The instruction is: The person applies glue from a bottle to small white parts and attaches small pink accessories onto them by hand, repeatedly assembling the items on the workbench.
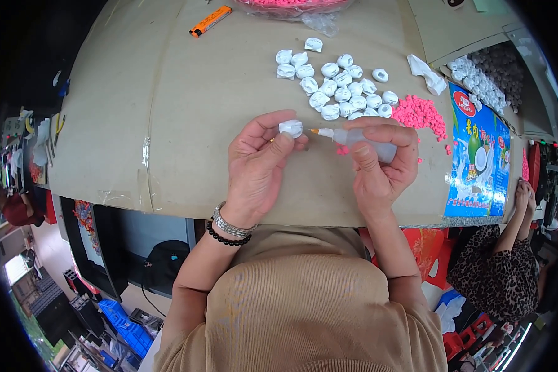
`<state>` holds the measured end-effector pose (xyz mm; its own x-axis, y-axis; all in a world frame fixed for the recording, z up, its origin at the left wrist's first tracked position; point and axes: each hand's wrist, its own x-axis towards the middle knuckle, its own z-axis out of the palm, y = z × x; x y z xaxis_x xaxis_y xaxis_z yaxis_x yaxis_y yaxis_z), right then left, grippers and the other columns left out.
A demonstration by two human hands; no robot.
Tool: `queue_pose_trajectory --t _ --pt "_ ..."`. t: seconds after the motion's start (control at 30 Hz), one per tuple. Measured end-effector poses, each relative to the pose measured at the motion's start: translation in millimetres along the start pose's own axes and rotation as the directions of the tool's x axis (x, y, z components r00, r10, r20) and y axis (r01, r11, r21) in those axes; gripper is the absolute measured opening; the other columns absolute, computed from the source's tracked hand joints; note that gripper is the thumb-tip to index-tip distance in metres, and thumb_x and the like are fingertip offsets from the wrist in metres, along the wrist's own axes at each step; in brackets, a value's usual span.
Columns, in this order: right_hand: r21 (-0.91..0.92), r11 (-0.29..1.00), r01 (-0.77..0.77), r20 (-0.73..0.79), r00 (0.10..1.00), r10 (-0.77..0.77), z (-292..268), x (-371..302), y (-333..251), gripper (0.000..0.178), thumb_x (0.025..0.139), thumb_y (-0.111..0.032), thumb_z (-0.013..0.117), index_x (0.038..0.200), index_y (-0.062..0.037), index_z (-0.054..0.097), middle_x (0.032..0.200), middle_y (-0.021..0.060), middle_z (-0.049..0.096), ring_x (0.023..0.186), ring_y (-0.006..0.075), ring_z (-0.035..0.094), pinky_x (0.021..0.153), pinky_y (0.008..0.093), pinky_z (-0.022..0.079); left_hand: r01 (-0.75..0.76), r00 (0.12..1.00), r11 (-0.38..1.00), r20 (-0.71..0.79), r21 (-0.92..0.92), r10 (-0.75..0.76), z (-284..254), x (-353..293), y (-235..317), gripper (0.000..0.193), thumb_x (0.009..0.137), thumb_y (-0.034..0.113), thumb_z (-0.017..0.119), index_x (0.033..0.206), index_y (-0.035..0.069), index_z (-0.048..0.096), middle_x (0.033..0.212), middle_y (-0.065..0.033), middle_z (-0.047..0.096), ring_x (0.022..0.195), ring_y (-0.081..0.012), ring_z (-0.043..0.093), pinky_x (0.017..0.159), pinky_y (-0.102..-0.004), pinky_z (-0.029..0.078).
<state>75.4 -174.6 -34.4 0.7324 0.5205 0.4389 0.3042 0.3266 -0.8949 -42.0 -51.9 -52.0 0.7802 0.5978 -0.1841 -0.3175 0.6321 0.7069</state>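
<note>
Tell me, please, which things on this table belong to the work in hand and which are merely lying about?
In use:
- small white piece, pinched in the left hand
- squeeze bottle with a fine nozzle, held in the right hand, tip at the piece
- heap of white pieces
- pink bits

Lying about:
- orange lighter
- printed blue carton
- crumpled white scrap

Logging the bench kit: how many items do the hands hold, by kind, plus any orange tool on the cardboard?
Small white round piece, in left hand: 1
Clear plastic squeeze bottle, in right hand: 1
Orange bar-shaped tool: 1
Total: 3
</note>
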Motion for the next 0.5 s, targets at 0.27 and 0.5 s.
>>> queue_pose_trajectory --t 0.27,0.5 --pt "0.112 0.994 0.001 -0.033 0.999 0.003 -4.0 5.2 -3.0 0.021 0.082 0.006 0.060 0.099 -0.0014 0.050 0.097 0.0147 0.063 0.085 0.0174 0.061 0.073 0.0280 0.050 0.021 1.000 1.000 0.024 -0.001 -0.020 0.5 -0.2 0.2 0.030 0.089 0.004 0.060 0.118 -0.002 0.056 0.101 -0.0083 0.064 0.088 -0.0161 0.062 0.082 -0.0293 0.050" --pt "0.419 0.891 -0.172 -0.175 0.948 0.266 -42.0 28.3 -25.6 0.030 0.082 0.001 0.065 0.107 -0.0091 0.052 0.101 0.0115 0.062 0.079 0.0159 0.059 0.063 0.0230 0.047 0.048 0.999 0.998 0.020 0.038 -0.049 0.4 -3.9 3.9 0.033 0.090 0.007 0.060 0.121 -0.001 0.055 0.098 -0.0058 0.064 0.084 -0.0133 0.061 0.078 -0.0263 0.049"
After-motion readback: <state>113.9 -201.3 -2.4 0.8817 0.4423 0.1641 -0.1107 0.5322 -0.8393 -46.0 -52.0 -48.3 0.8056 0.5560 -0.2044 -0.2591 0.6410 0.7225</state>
